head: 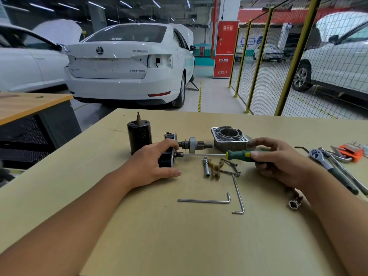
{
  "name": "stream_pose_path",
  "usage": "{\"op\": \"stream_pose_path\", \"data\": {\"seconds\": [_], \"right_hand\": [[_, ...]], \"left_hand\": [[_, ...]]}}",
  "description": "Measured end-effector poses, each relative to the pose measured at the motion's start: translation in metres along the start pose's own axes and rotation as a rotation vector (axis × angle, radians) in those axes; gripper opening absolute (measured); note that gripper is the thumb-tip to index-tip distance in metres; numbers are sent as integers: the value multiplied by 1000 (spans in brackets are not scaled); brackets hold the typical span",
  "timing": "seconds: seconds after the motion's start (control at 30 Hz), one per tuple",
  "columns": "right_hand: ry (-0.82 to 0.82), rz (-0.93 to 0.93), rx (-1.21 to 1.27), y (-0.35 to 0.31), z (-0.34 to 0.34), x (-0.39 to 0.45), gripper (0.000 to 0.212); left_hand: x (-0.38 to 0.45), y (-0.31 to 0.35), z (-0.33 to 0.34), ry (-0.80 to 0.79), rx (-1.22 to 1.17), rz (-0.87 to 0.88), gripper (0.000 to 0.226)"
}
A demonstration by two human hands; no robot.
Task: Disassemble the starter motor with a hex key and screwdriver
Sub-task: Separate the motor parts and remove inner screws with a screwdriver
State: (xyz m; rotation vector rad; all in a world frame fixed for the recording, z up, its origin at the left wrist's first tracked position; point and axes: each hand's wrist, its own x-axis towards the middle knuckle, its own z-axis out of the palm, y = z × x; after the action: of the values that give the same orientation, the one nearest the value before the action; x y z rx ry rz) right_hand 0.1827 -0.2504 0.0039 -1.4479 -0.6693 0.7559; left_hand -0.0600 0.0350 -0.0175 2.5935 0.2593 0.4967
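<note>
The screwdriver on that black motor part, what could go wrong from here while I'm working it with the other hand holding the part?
1. The screwdriver tip points straight at the left hand gripping the black motor part; a slip could jab the fingers.
2. The right hand holds the handle far from the tip, so the long shaft may wobble and cam out of the screw.
3. Loose screws lie just below the shaft; a sweep of either hand could scatter them.

Matt tan wood counter (179,236); bright smooth metal hex keys (205,200); glossy green plastic screwdriver (242,154) handle; dull cast-metal housing (229,137), upper centre.
</note>
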Motion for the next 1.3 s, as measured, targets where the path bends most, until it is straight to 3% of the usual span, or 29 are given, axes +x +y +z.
{"op": "stream_pose_path", "data": {"seconds": [0.1, 0.27, 0.37, 0.47, 0.63, 0.8, 1.03, 1.2, 1.3], "right_hand": [[5, 7, 54, 1, 3, 3, 29], [51, 141, -165, -3, -1, 3, 36], [-28, 43, -48, 0, -6, 1, 41], [-1, 18, 48, 2, -3, 3, 44], [87, 94, -132, -1, 4, 4, 39], [3, 14, 78, 1, -1, 1, 34], [107, 93, -148, -2, 5, 3, 41], [108, -81, 42, 3, 8, 6, 28], [46, -102, 186, 6, 8, 5, 38]], "left_hand": [[0, 0, 0, -4, -2, -8, 61], [0, 0, -1, -22, 6, -15, 57], [0, 0, -2, -25, -1, -18, 57], [0, 0, -3, -28, -2, -22, 60], [-1, 1, -4, -27, -18, -20, 60], [-1, 2, -3, -28, -17, -14, 56], [-1, 1, -3, -23, -8, -27, 60], [-1, 1, -2, -25, 3, -34, 58], [-1, -1, -1, -25, 13, -32, 59]]}}
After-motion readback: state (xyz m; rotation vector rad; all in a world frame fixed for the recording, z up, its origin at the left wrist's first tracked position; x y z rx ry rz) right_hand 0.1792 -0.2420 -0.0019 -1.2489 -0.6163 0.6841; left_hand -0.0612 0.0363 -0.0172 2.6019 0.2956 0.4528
